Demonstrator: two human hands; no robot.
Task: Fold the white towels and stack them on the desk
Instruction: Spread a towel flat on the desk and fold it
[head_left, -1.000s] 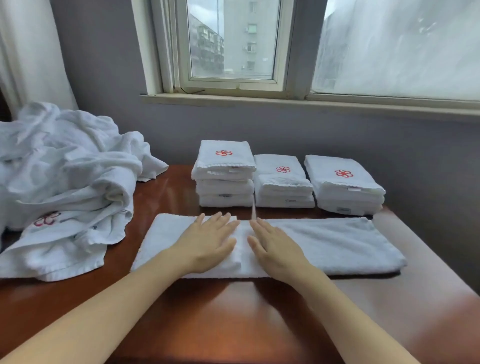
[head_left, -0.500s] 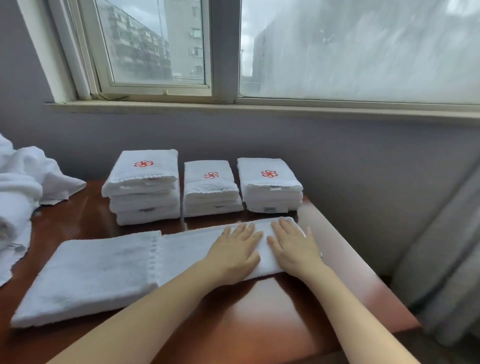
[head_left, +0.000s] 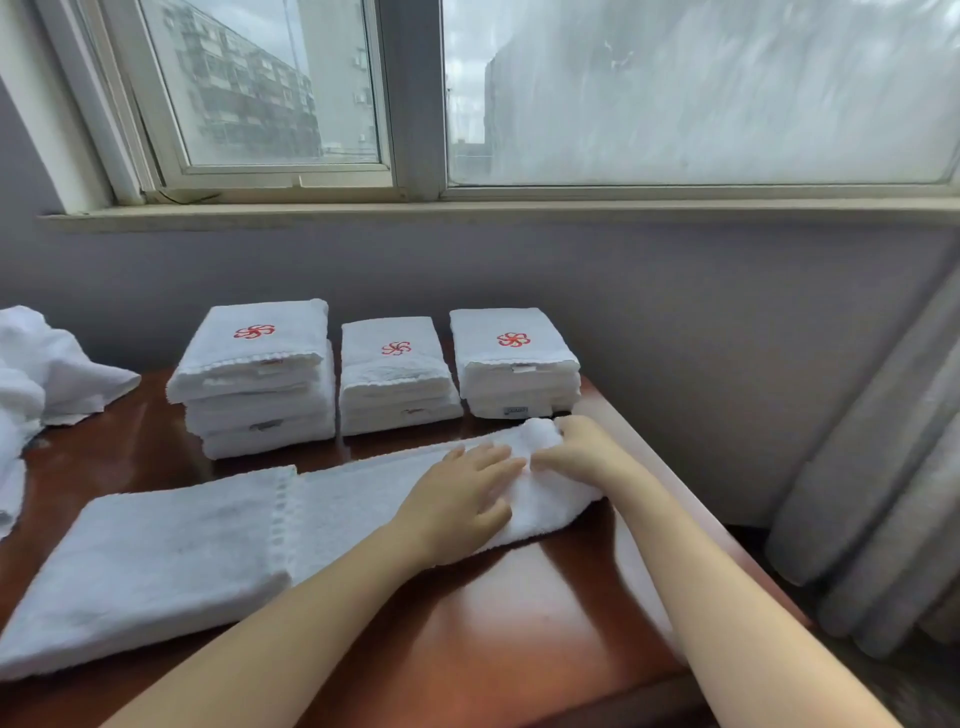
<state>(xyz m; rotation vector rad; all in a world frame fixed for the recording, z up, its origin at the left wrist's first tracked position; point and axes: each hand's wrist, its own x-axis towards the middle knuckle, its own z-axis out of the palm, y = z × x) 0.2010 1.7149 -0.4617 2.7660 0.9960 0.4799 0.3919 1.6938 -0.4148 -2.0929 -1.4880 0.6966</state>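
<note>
A long white towel lies across the lower middle of the frame on the brown surface. The left hand presses flat on it, fingers straight. The right hand curls its fingers round the towel's bunched right end. Folded towel stacks sit just behind.

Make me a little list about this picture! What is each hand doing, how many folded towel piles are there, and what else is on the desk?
Left hand: the left hand lies flat on the long white terry towel
Right hand: the right hand grips that towel's lifted right end
Long towel: stretched across the shiny brown wooden desk
Folded piles: three in a row behind it, left stack, middle stack, right stack, each topped by a red flower logo
Also there: rumpled white towel heap at the desk's left edge
</note>
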